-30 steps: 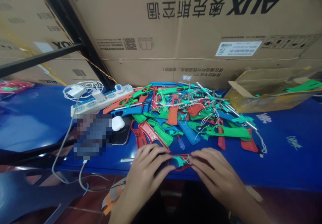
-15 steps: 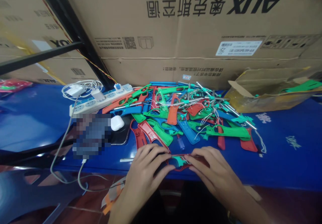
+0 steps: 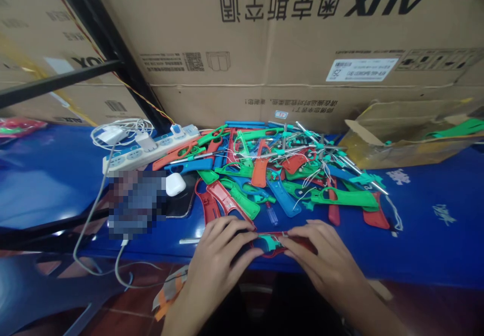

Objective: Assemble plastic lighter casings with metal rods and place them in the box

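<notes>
At the near edge of the blue table (image 3: 434,245), both my hands grip one small red plastic piece (image 3: 274,244) with a teal part and a thin wire on it. My left hand (image 3: 223,255) curls its fingers round the piece's left end. My right hand (image 3: 321,260) pinches the right end, its fingertips pressed on the teal part. Just beyond my hands lies a heap of red, green and blue plastic handle pieces (image 3: 272,175) mixed with thin metal rods and wires.
A white power strip (image 3: 147,152) with chargers and cables lies at the left, beside a white earbud case (image 3: 175,184) on a dark phone. An open cardboard box (image 3: 408,134) with green pieces sits at the right. Big cardboard cartons (image 3: 302,49) wall the back.
My right hand's fingers have crept slightly left along the red piece. The view has shifted a little; the heap has not moved.
</notes>
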The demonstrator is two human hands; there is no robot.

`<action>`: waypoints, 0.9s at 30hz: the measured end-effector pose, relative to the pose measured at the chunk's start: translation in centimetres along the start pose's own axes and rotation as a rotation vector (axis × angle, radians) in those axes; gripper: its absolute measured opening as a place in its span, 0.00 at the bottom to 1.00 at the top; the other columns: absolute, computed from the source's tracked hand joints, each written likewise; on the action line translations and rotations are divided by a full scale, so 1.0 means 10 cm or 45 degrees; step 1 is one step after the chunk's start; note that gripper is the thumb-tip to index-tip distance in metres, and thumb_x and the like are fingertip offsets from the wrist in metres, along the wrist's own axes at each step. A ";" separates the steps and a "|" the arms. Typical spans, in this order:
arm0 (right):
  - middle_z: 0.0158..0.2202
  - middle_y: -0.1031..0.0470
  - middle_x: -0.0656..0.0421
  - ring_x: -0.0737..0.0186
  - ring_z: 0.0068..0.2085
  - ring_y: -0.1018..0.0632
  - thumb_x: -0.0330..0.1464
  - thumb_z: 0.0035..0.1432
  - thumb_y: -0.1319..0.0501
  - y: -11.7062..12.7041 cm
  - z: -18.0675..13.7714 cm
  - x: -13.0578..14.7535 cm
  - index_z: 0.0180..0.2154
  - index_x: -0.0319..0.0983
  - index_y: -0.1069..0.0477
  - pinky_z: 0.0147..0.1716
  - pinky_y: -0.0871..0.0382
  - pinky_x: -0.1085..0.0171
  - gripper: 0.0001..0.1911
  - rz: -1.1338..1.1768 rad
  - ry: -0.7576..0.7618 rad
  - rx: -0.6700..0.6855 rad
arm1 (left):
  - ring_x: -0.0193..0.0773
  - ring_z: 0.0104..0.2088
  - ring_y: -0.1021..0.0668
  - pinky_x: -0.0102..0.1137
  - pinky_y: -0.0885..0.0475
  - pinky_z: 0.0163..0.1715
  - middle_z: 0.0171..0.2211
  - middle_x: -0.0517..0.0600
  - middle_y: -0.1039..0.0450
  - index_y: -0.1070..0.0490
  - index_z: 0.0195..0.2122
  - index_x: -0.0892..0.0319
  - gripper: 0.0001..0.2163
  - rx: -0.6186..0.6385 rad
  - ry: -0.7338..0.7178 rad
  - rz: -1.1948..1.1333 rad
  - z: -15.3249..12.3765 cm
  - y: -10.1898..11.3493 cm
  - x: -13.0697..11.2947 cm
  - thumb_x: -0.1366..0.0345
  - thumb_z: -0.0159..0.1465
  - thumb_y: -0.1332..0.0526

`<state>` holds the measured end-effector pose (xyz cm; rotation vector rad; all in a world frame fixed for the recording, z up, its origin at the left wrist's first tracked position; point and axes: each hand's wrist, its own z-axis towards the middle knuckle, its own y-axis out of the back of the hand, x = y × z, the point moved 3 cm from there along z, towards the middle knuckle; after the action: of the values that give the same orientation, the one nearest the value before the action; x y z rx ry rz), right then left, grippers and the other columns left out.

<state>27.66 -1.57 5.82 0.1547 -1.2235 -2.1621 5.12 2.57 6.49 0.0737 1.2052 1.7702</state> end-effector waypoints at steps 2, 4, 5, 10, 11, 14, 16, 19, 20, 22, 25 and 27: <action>0.45 0.21 0.55 0.56 0.46 0.26 0.24 0.71 0.42 0.00 -0.01 0.01 0.52 0.43 0.23 0.55 0.35 0.50 0.15 -0.002 -0.015 0.002 | 0.44 0.49 0.24 0.40 0.32 0.50 0.48 0.49 0.20 0.24 0.50 0.54 0.07 0.013 0.011 0.004 0.00 0.00 0.00 0.62 0.71 0.35; 0.45 0.21 0.56 0.56 0.46 0.26 0.24 0.70 0.41 0.00 -0.01 0.02 0.51 0.43 0.23 0.56 0.35 0.50 0.14 -0.010 -0.019 -0.008 | 0.45 0.50 0.24 0.40 0.33 0.51 0.48 0.49 0.20 0.25 0.50 0.54 0.08 0.019 0.021 0.002 -0.01 0.00 0.00 0.63 0.71 0.35; 0.45 0.21 0.56 0.56 0.46 0.26 0.24 0.70 0.41 0.00 -0.01 0.02 0.51 0.43 0.23 0.56 0.35 0.50 0.14 -0.013 -0.019 -0.017 | 0.45 0.50 0.24 0.40 0.33 0.51 0.49 0.49 0.20 0.25 0.50 0.54 0.08 0.019 0.019 0.002 -0.01 0.00 0.00 0.63 0.71 0.35; 0.43 0.22 0.54 0.56 0.44 0.26 0.24 0.70 0.41 0.02 0.03 0.03 0.50 0.42 0.23 0.50 0.31 0.52 0.13 0.006 -0.004 -0.017 | 0.44 0.50 0.24 0.40 0.33 0.51 0.48 0.49 0.20 0.25 0.50 0.54 0.07 0.011 -0.008 0.019 -0.01 0.00 -0.01 0.63 0.72 0.36; 0.43 0.22 0.54 0.56 0.43 0.26 0.25 0.70 0.41 0.02 0.05 0.03 0.49 0.41 0.23 0.48 0.31 0.53 0.12 0.005 0.003 -0.010 | 0.44 0.50 0.24 0.40 0.33 0.51 0.48 0.49 0.20 0.25 0.50 0.55 0.08 0.013 -0.009 0.021 -0.01 0.00 -0.01 0.63 0.72 0.36; 0.42 0.22 0.54 0.56 0.42 0.26 0.27 0.72 0.43 0.03 0.09 0.02 0.48 0.40 0.23 0.48 0.31 0.52 0.11 -0.014 0.027 0.024 | 0.44 0.50 0.24 0.40 0.33 0.50 0.48 0.50 0.20 0.25 0.50 0.55 0.08 0.018 -0.012 0.023 -0.01 0.00 -0.01 0.63 0.71 0.35; 0.41 0.22 0.56 0.57 0.41 0.26 0.28 0.73 0.44 0.04 0.11 0.02 0.48 0.41 0.23 0.53 0.33 0.50 0.11 -0.018 0.047 0.051 | 0.44 0.50 0.24 0.40 0.34 0.51 0.48 0.50 0.20 0.25 0.50 0.55 0.07 0.005 -0.013 0.021 -0.01 -0.01 0.00 0.64 0.71 0.35; 0.40 0.22 0.57 0.57 0.41 0.26 0.31 0.74 0.45 0.05 0.13 0.00 0.47 0.42 0.23 0.51 0.32 0.52 0.12 0.018 0.035 0.077 | 0.44 0.51 0.24 0.39 0.34 0.51 0.48 0.49 0.21 0.25 0.49 0.55 0.07 -0.012 -0.008 0.018 -0.01 -0.01 0.01 0.64 0.71 0.35; 0.40 0.22 0.57 0.57 0.41 0.26 0.32 0.74 0.45 0.05 0.13 -0.01 0.47 0.43 0.23 0.49 0.31 0.53 0.12 0.045 0.017 0.084 | 0.44 0.51 0.25 0.39 0.34 0.51 0.48 0.49 0.21 0.25 0.50 0.55 0.07 -0.012 -0.006 0.017 -0.01 -0.01 0.01 0.63 0.71 0.35; 0.41 0.22 0.57 0.57 0.42 0.26 0.34 0.74 0.45 0.04 0.14 -0.04 0.47 0.44 0.23 0.44 0.31 0.57 0.12 0.116 -0.021 0.111 | 0.43 0.51 0.25 0.39 0.34 0.51 0.48 0.49 0.21 0.25 0.49 0.55 0.07 -0.010 -0.007 0.014 -0.01 -0.01 0.01 0.63 0.71 0.35; 0.43 0.23 0.57 0.57 0.43 0.26 0.34 0.74 0.45 0.02 0.13 -0.07 0.49 0.45 0.23 0.44 0.31 0.57 0.12 0.198 -0.065 0.165 | 0.43 0.50 0.25 0.38 0.34 0.51 0.48 0.48 0.21 0.25 0.49 0.55 0.07 -0.011 -0.013 0.002 -0.01 0.00 0.00 0.64 0.71 0.35; 0.44 0.23 0.58 0.57 0.44 0.26 0.34 0.74 0.45 0.01 0.11 -0.09 0.50 0.45 0.25 0.46 0.31 0.56 0.11 0.228 -0.090 0.164 | 0.43 0.50 0.25 0.38 0.34 0.51 0.48 0.48 0.21 0.25 0.49 0.55 0.07 -0.014 -0.009 -0.003 -0.01 0.00 0.00 0.64 0.71 0.35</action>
<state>27.96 -0.28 6.35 0.0216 -1.3640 -1.9501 5.09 2.44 6.41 0.0722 1.1904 1.7731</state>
